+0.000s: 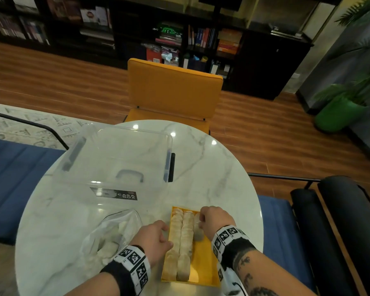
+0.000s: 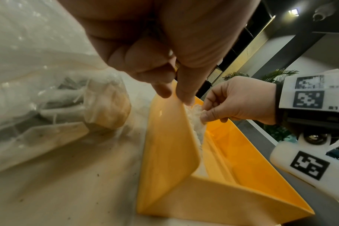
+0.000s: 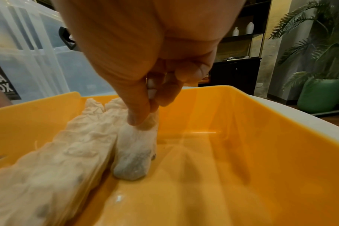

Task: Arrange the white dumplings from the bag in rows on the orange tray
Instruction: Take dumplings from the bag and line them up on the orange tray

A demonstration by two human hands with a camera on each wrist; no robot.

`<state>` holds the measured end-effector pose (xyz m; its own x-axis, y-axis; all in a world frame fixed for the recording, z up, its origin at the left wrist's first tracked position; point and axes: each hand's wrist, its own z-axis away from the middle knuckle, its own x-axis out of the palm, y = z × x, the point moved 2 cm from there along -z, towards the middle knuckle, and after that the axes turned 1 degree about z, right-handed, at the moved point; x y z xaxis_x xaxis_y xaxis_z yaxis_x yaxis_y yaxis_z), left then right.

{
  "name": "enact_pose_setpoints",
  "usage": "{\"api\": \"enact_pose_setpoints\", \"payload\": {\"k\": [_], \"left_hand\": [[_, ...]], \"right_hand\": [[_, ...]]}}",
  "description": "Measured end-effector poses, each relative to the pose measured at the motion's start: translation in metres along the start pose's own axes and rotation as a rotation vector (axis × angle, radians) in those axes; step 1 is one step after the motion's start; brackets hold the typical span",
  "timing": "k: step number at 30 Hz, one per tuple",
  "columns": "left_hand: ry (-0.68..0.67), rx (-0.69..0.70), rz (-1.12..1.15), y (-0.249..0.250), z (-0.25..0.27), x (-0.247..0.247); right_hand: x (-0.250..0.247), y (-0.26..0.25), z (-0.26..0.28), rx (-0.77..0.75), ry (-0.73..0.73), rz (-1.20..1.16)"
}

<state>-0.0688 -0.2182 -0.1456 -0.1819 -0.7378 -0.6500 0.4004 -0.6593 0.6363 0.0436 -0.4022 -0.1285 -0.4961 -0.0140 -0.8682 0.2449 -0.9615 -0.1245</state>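
Near the front edge of the round, glossy marbled surface sits the smooth rectangular orange tray. It holds two full rows of pale, pleated, floury dumplings, packed touching. The right hand has its fingers pinching the crimped top of one dumpling in a short third row just beside them. The left hand curls loosely at the tray's left wall; whether it grips the rim I cannot tell. A crinkled clear bag of dumplings lies to the left.
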Motion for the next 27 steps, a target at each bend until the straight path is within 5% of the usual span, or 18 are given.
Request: {"api": "enact_pose_setpoints", "payload": {"k": [17, 22, 27], "left_hand": [[0.073, -0.028, 0.124, 0.005, 0.006, -0.003], [-0.061, -0.176, 1.115, 0.024, 0.015, -0.009], [-0.203, -0.104, 1.523, 0.044, 0.03, -0.018]], "right_hand": [[-0.006, 0.003, 0.043, 0.035, 0.112, -0.149], [0.0, -0.012, 0.072, -0.08, 0.175, -0.392], [-0.002, -0.043, 0.099, -0.165, 0.24, -0.668]]}}
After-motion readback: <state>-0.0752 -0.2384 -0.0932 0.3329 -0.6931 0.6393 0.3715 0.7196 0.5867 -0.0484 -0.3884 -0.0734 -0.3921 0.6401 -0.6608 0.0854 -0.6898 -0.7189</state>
